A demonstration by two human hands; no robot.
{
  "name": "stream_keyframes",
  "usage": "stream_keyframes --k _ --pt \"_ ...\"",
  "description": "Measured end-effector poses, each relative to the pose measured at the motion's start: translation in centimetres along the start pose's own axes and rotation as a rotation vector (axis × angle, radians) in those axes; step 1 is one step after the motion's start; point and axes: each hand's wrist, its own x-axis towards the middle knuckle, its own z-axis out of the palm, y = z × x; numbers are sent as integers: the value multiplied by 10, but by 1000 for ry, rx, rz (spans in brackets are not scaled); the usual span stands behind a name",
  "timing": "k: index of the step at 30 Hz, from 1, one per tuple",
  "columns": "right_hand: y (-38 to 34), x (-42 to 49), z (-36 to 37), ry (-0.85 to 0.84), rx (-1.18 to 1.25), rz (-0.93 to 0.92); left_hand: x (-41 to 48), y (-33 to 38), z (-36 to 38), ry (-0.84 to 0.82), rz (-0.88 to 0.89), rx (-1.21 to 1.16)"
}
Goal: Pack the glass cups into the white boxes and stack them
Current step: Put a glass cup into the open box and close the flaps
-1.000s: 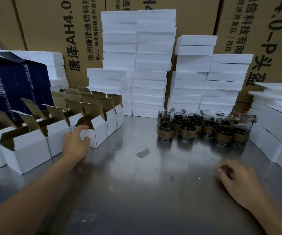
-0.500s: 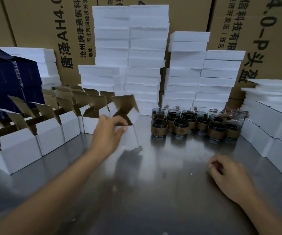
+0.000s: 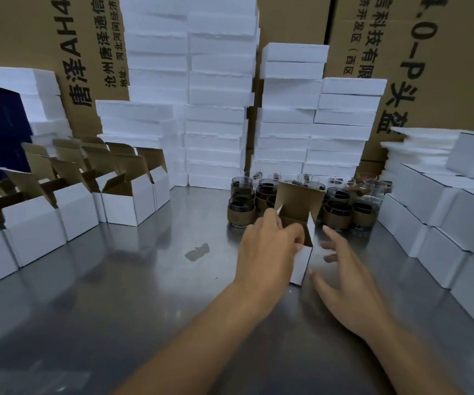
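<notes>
Now, left hand point(image 3: 270, 246) gripped open box point(image 3: 301, 246) on table point(image 3: 144, 280), just before cups point(image 3: 338, 213). Right hand point(image 3: 344, 277) loose, empty, beside box. My advice: steady box, flap back, pick nearest cup by rim.

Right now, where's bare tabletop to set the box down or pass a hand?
Free: the steel table from the open white boxes across to the left hand holding the box, and all the near edge. Crowded: glass cups behind the box, closed boxes on the right. The right hand hovers open.
</notes>
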Motion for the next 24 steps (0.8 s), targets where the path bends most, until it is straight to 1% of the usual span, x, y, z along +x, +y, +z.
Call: stream_keyframes --k 3,6,8,11,14,16,18,21,24 --pt "-1 -1 0 -4 -8 -15 4 6 8 -28 0 20" --pt "0 0 2 21 -123 -52 6 10 10 -33 9 16" --pt "0 1 1 55 -232 -71 6 12 10 -6 15 -66" --pt "-2 2 0 44 -268 -37 7 6 8 96 10 -247" --pt "-4 2 0 29 -264 14 17 -14 10 218 -90 -382" --pt "-5 3 0 10 -269 31 28 -34 14 251 -200 -432" --pt "-5 4 0 -9 -297 24 37 -58 21 186 -337 -405" --pt "-4 5 1 -55 -348 11 44 -92 34 -15 -526 -299" --pt "-3 4 1 -90 -389 7 48 -114 43 -144 -593 -196"
